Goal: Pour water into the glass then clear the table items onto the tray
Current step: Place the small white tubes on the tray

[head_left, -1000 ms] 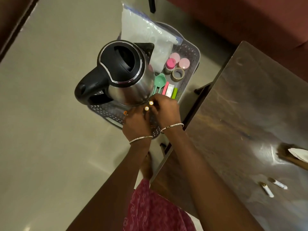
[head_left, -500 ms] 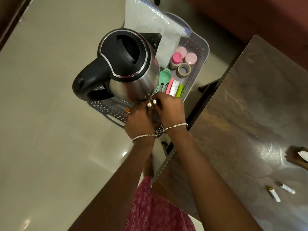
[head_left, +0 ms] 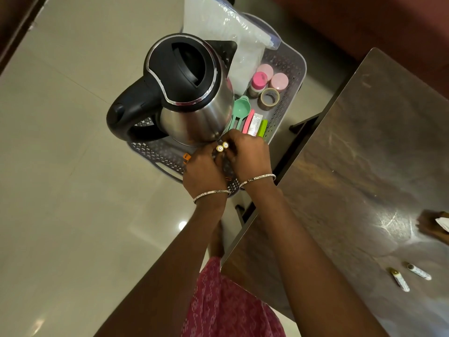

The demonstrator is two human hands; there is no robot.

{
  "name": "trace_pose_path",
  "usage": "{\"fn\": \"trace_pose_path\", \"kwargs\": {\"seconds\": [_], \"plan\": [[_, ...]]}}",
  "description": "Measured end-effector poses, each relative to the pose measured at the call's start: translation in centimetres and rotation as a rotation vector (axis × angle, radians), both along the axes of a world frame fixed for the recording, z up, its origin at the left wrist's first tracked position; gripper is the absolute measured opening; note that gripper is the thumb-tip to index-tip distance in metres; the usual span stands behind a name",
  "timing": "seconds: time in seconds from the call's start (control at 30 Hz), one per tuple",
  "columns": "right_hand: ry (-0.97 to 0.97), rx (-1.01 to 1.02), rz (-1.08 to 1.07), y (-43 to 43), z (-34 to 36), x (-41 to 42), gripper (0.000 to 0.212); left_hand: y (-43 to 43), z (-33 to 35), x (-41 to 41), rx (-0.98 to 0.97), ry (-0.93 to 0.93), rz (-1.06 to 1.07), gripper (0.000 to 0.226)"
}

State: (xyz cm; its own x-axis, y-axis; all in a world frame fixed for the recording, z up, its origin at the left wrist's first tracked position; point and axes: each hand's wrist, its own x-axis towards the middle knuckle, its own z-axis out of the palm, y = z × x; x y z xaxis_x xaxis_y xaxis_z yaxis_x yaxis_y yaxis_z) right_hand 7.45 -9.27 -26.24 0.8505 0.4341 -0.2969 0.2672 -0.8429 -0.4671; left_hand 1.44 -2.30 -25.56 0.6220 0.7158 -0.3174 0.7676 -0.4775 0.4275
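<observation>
Pink patterned cloth (head_left: pixel 230 310) fills the bottom edge, with both forearms reaching out from it; just to the right lies the dark table (head_left: pixel 352 166), where a loose pair (head_left: pixel 399 279) of small batteries rests near its right side, well apart from the hands; something white at that edge is cut off and I cannot tell what it is. Further out, the left hand (head_left: pixel 202 171) and right hand (head_left: pixel 247 154) meet over the near end of the tray (head_left: pixel 295 76), fingers curled; between them they pinch two batteries (head_left: pixel 220 148) held on end, side by side and touching; each hand seems to hold one, though the fingers overlap too much to be sure. Beyond them the kettle (head_left: pixel 192 93) stands on the tray, its steel wall just beside the knuckles; past it lie a green spoon (head_left: pixel 240 108), a tape roll (head_left: pixel 269 97), pink-lidded jars (head_left: pixel 258 80) and a plastic bag (head_left: pixel 226 37); no glass shows. I judge this to be the clearing step, with the batteries about to be set down; released upright, round cells could tip and roll off the near rim; a knuckle could jog the kettle, which may be hot or full; the loose pair could be forgotten.
</observation>
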Motion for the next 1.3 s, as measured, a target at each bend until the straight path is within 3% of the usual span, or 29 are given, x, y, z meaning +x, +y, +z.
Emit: {"fn": "trace_pose_path", "kwargs": {"seconds": [0.63,0.73,0.93,1.1,1.3], "plan": [[0.084,-0.046,-0.039,0.1,0.9,0.3,0.033,0.9,0.4,-0.5,-0.009,-0.037,-0.084,0.027],[0.123,0.107,-0.165,-0.5,1.5,-0.1,0.04,1.2,0.8,-1.4,-0.012,-0.031,-0.081,0.03],[-0.015,0.41,-0.488,-4.7,3.5,-4.5,0.024,-0.5,3.0,-4.6,-0.015,-0.311,-0.133,0.024],[-0.053,0.426,-0.711,-10.8,3.5,-9.1,0.018,-5.2,4.3,-6.4,-0.041,-0.465,-0.171,0.016],[-0.033,0.417,-0.94,-20.2,3.8,-13.8,0.02,-13.9,5.0,-8.1,-0.08,-0.474,-0.368,0.011]]}}
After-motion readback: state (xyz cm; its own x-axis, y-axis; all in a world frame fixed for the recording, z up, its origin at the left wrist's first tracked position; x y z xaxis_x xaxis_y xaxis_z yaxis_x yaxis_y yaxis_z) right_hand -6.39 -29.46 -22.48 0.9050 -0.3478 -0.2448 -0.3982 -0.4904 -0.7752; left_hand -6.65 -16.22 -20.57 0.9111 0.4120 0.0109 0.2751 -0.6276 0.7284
